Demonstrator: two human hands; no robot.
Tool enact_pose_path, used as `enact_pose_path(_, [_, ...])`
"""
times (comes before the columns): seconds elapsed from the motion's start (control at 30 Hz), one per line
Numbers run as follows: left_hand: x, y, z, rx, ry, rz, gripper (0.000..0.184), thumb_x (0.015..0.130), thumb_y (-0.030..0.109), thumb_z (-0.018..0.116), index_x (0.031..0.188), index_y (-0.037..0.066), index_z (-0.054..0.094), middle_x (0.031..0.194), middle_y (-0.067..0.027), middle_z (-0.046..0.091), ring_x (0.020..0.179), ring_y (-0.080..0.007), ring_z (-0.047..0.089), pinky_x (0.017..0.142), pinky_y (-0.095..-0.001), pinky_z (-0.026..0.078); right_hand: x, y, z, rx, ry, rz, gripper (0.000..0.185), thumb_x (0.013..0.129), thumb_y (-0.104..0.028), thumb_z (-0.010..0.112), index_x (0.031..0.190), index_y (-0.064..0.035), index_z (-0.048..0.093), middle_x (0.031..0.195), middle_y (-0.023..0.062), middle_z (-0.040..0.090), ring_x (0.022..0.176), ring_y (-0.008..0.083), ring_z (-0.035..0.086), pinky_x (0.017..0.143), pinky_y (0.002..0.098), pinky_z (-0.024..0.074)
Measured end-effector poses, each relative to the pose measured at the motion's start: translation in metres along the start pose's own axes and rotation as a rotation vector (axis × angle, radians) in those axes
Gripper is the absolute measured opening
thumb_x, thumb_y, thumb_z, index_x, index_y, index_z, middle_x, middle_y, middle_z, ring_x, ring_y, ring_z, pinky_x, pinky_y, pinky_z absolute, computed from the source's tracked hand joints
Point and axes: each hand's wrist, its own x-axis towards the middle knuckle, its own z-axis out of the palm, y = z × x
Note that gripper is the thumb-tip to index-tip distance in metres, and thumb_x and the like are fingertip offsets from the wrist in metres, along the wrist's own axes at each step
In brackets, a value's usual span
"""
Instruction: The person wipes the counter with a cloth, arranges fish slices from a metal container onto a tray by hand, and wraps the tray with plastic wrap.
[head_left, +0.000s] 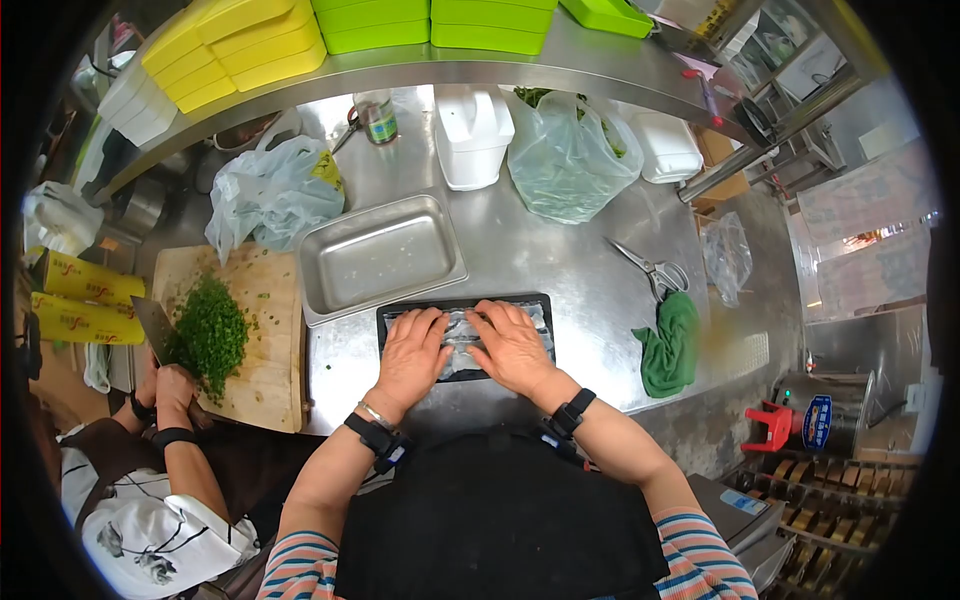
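A black rectangular tray lies at the near edge of the steel counter, with greyish-white strips in it. My left hand rests flat on the strips at the tray's left part, fingers stretched out. On the right part lies my right hand, its fingers also spread and pressing on the strips. The two hands are close together, with a narrow gap between them. Just behind the tray, to the left, is a steel pan with a few drops or specks inside.
At the left, a co-worker's hands hold a cleaver beside chopped greens on a wooden board. Scissors and a green cloth lie right. Plastic bags, a white container and a shelf are behind.
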Motion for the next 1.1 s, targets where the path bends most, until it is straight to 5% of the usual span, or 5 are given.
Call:
enact_pose_path(0.37, [-0.008, -0.014, -0.018, 0.007, 0.091, -0.122, 0.047, 0.080, 0.017, 0.068, 0.122, 0.001, 0.057, 0.122, -0.0136, 0.053, 0.115, -0.0333, 0.048, 0.102, -0.0446, 0.037, 0.002, 0.000, -0.036, -0.067, 0.250, 0.018, 0.041, 0.083, -0.016, 0.064, 0.121, -0.0029, 0.058, 0.122, 0.0132, 0.052, 0.115, 0.0329, 0.047, 0.100, 0.0438, 0.0379])
enact_pose_path(0.4, [-0.014, -0.020, -0.016, -0.004, 0.076, -0.160, 0.045, 0.080, 0.016, 0.068, 0.121, 0.000, 0.057, 0.122, -0.0149, 0.054, 0.115, -0.0341, 0.049, 0.101, -0.0449, 0.038, 0.001, 0.000, -0.039, 0.058, 0.200, 0.154, 0.040, 0.083, -0.014, 0.062, 0.121, -0.0027, 0.058, 0.122, 0.0134, 0.052, 0.115, 0.0334, 0.048, 0.100, 0.0437, 0.0382])
enact_pose_path(0.77, [-0.034, -0.030, -0.013, -0.070, 0.084, -0.167, 0.044, 0.081, 0.011, 0.067, 0.122, 0.002, 0.056, 0.121, -0.0163, 0.055, 0.112, -0.0346, 0.052, 0.097, -0.0441, 0.043, -0.012, 0.005, -0.041, -0.001, 0.220, 0.159, 0.038, 0.083, -0.014, 0.063, 0.119, -0.0030, 0.059, 0.121, 0.0146, 0.054, 0.111, 0.0343, 0.051, 0.096, 0.0434, 0.0407])
enact_pose_path(1.1, [-0.039, -0.022, -0.030, -0.152, 0.077, -0.086, 0.069, 0.061, 0.032, 0.084, 0.120, 0.008, 0.058, 0.124, -0.0124, 0.050, 0.119, -0.0353, 0.045, 0.101, -0.0466, 0.037, -0.082, 0.048, -0.035, -0.005, 0.313, 0.347, 0.030, 0.084, -0.008, 0.062, 0.114, -0.0031, 0.062, 0.120, 0.0171, 0.054, 0.107, 0.0360, 0.053, 0.091, 0.0418, 0.0448])
